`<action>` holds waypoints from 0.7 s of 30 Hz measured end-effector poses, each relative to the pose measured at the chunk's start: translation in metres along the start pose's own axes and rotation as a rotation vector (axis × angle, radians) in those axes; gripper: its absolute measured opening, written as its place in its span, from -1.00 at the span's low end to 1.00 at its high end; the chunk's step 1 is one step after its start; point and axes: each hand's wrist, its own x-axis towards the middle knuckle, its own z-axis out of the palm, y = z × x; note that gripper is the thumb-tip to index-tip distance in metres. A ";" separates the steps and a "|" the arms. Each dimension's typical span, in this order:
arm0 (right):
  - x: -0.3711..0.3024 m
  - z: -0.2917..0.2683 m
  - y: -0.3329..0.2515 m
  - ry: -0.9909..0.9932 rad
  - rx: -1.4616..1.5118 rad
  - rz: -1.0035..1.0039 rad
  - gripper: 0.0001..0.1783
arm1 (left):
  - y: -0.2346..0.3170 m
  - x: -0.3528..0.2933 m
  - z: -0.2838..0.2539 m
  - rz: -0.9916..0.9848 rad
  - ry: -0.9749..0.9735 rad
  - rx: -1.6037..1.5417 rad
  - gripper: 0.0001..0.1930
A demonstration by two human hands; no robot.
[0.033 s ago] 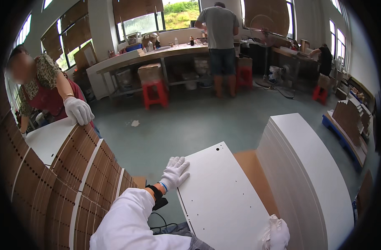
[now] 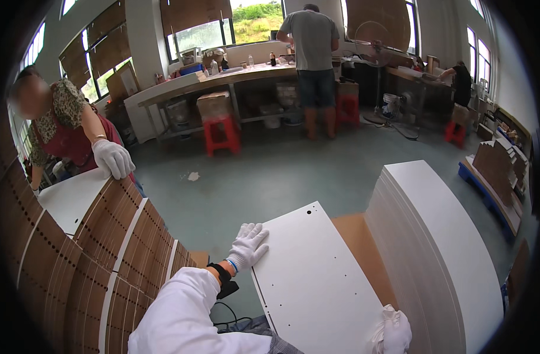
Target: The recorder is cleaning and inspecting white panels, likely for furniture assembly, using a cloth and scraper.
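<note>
A white rectangular panel [image 2: 317, 271] with small drilled holes and one larger dark hole near its far corner lies in front of me. My left hand [image 2: 248, 245], in a white knit glove, rests at the panel's left edge near the far corner, fingers stretched out. At the near right edge of the same panel is my right hand [image 2: 394, 333], closed, with crumpled white fabric about the fingers. Whether that fabric is a cloth or just the glove, I cannot make out. Brown board [image 2: 364, 251] shows under the panel's right side.
To the right stands a tall stack of white panels [image 2: 441, 224]. On the left rise stacked boards with drilled brown faces [image 2: 104, 236], where a co-worker's gloved hand [image 2: 113, 159] rests. Another person [image 2: 311, 41] stands at a far workbench [image 2: 222, 76]. A red stool [image 2: 221, 134] is beneath it.
</note>
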 end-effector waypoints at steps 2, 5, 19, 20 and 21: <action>0.047 0.037 0.095 0.009 0.522 -0.232 -0.57 | 0.004 0.003 0.001 0.016 0.010 -0.006 -0.51; 0.040 0.036 0.086 0.115 0.234 -0.205 -0.59 | 0.001 -0.001 -0.002 0.005 0.022 0.001 -0.52; 0.026 0.034 0.073 0.176 0.055 -0.127 -0.66 | -0.018 -0.001 0.038 0.024 0.054 -0.200 -0.58; 0.037 0.045 0.103 0.200 0.337 -0.200 -0.65 | -0.020 -0.003 0.041 0.019 0.084 -0.184 -0.59; 0.037 0.043 0.103 0.202 0.327 -0.195 -0.65 | -0.024 -0.004 0.041 0.017 0.080 -0.194 -0.59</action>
